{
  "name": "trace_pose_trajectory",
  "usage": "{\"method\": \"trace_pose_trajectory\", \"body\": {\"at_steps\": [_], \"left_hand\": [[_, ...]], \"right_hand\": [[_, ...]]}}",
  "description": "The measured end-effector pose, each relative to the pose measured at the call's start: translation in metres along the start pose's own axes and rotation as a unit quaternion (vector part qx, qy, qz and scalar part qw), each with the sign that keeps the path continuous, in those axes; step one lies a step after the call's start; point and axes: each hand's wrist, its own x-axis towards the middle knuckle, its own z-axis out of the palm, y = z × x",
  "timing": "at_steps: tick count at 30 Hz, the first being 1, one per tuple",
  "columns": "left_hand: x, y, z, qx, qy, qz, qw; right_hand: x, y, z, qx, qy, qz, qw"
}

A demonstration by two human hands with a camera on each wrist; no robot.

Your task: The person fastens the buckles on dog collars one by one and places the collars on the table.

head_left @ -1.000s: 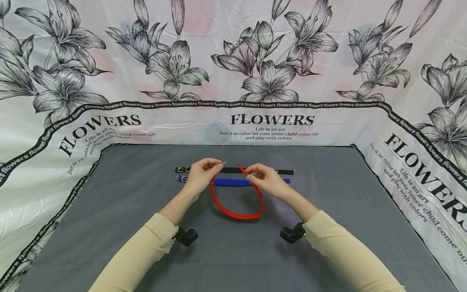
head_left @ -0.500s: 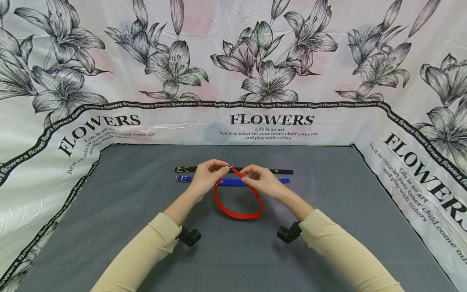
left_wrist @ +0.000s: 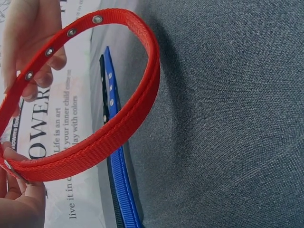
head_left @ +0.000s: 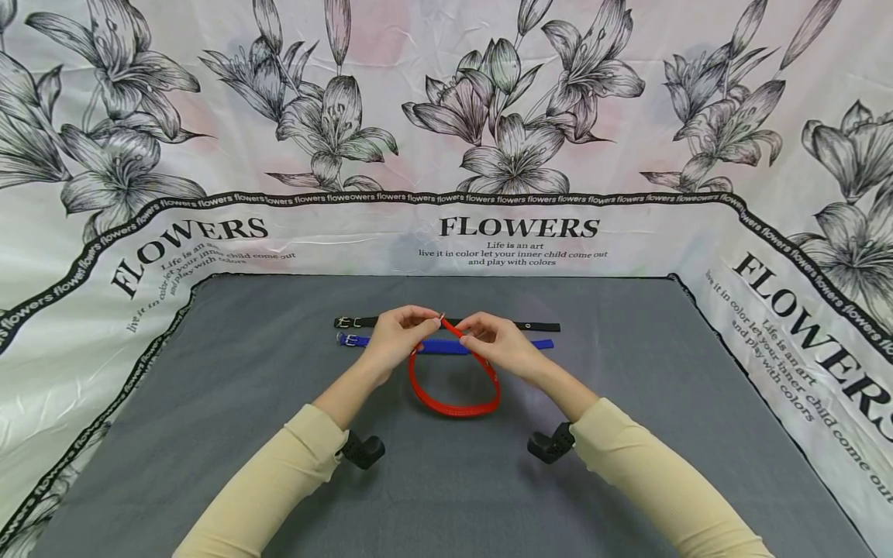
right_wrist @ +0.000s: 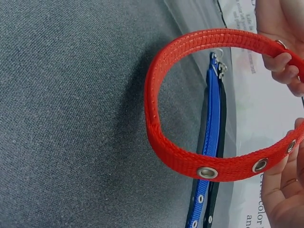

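Note:
A red collar (head_left: 456, 411) with metal eyelets is bent into a loop, held up over the grey cloth. My left hand (head_left: 398, 339) pinches its buckle end; a metal ring shows by those fingers in the left wrist view. My right hand (head_left: 504, 346) pinches the eyelet end, whose tip reaches the buckle at the left fingertips. Several eyelets run along the red strap (right_wrist: 207, 172) in the right wrist view. Behind the loop, a blue collar (head_left: 446, 347) and a black collar (head_left: 540, 327) lie flat side by side, partly hidden by my hands.
A grey cloth (head_left: 279, 465) covers the table. White fabric printed with flowers and lettering (head_left: 519, 227) stands up at the back and both sides. A black wrist camera (head_left: 363, 451) sits on the left wrist, another black camera (head_left: 551, 443) on the right.
My hands have come closer together, the left moving right. The red strap's tip, apart from the left fingers a second ago, has met the buckle. The blue and black collars have not moved.

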Motion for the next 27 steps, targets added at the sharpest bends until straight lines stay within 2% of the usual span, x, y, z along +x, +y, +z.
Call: {"method": "trace_pose_trajectory", "body": {"at_steps": [11,17,27], "left_hand": [[0.0008,0.0027,-0.0027,0.026,-0.007,-0.005,0.9996],[-0.0002,0.0033,-0.0023,0.037,-0.009,0.009,0.9992],[0.0002,0.0044,-0.0014,0.056,-0.009,0.027,0.9980]], "right_hand": [[-0.0019,0.0004,-0.0013,0.001,-0.005,-0.007,1.000],[-0.0033,0.0001,-0.0025,0.001,-0.010,-0.018,1.000],[-0.0021,0.0011,-0.0051,-0.006,-0.004,-0.009,1.000]]}}
